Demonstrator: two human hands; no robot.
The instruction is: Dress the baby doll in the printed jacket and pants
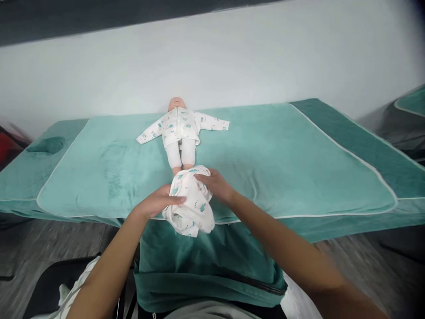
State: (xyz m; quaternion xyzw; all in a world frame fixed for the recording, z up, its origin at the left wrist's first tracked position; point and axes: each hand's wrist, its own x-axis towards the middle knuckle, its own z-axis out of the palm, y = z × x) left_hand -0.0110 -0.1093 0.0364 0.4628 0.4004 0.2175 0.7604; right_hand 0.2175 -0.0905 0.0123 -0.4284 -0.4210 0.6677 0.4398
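Pale wall at the back, teal-covered bed stretching right across the scene, and on it a doll flat out, head by the wall, feet towards the person. It wears a printed white jacket, arms of the jacket spread wide, white legs together below the hem. And look at the hands! Both are on one printed white garment, bunched up at the near edge of the bed, right at the doll's feet. Left hand: a narrow grip, thumb laid across the top, cloth pinched at the side. Right hand: also closed on the fabric, up at the top right edge; its fingertips are partly buried in the folds, so exactly how they're placed is hard to say. Down below, dark green fabric sits between the forearms, with a black chair off at lower left.
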